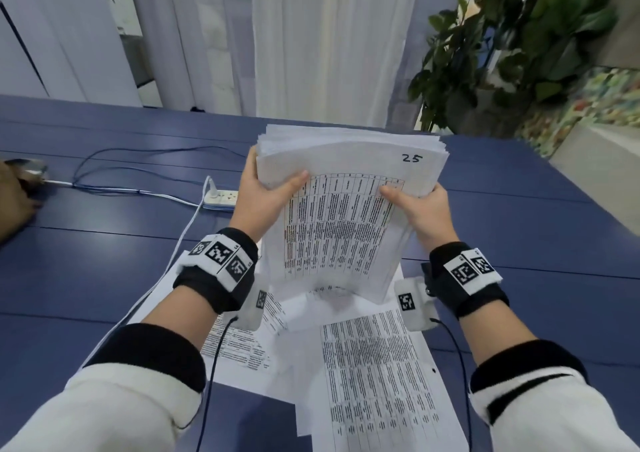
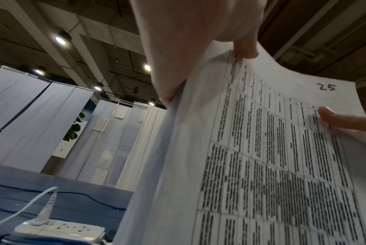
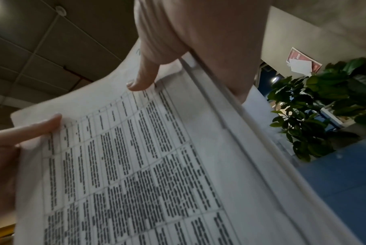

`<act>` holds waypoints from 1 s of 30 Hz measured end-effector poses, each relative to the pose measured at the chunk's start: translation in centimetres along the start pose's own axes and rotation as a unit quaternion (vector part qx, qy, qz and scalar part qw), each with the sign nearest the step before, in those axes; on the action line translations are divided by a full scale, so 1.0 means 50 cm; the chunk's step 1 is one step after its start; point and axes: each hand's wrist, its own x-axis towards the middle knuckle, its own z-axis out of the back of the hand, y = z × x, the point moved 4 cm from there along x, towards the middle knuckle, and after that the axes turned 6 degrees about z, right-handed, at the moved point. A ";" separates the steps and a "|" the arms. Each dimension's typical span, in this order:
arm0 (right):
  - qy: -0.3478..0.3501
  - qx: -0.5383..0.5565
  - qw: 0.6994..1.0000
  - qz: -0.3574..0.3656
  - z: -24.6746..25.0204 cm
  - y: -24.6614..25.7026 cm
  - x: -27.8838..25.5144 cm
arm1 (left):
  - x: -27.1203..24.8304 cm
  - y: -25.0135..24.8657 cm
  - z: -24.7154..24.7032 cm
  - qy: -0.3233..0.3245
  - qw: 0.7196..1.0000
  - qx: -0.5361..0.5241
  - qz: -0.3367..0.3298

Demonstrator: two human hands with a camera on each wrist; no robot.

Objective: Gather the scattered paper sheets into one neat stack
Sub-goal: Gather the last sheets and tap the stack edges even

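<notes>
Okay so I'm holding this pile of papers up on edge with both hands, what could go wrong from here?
1. The stack bows, and its top edges fan unevenly, so sheets could slip out of line.
2. Your left hand and right hand grip only its sides; the middle could sag or spill.
3. Loose sheets lie under it on the table; tapping down there may crumple them.

Left hand (image 1: 266,195) and right hand (image 1: 419,206) are gripping a thick stack of white printed paper sheets (image 1: 346,216) upright over the dark blue plank table (image 1: 104,261), its lower edge resting on loose printed sheets (image 1: 374,365) lying flat.
</notes>
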 end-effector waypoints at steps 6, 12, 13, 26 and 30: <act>-0.009 0.016 1.000 -0.005 -0.004 -0.013 -0.005 | -0.009 0.012 0.005 -0.031 0.999 -0.026 -0.010; -0.074 0.073 0.993 -0.063 0.007 -0.088 -0.032 | -0.018 0.106 0.006 -0.052 0.996 -0.025 0.075; -0.068 0.062 0.993 -0.078 0.006 -0.105 -0.041 | -0.032 0.135 0.006 -0.055 0.993 -0.019 0.103; -0.026 0.009 0.998 -0.062 0.012 -0.088 -0.032 | -0.028 0.086 0.007 -0.032 0.996 0.033 0.071; -0.016 0.028 0.998 -0.059 0.016 -0.088 -0.024 | -0.027 0.080 -0.010 -0.043 0.998 0.011 0.051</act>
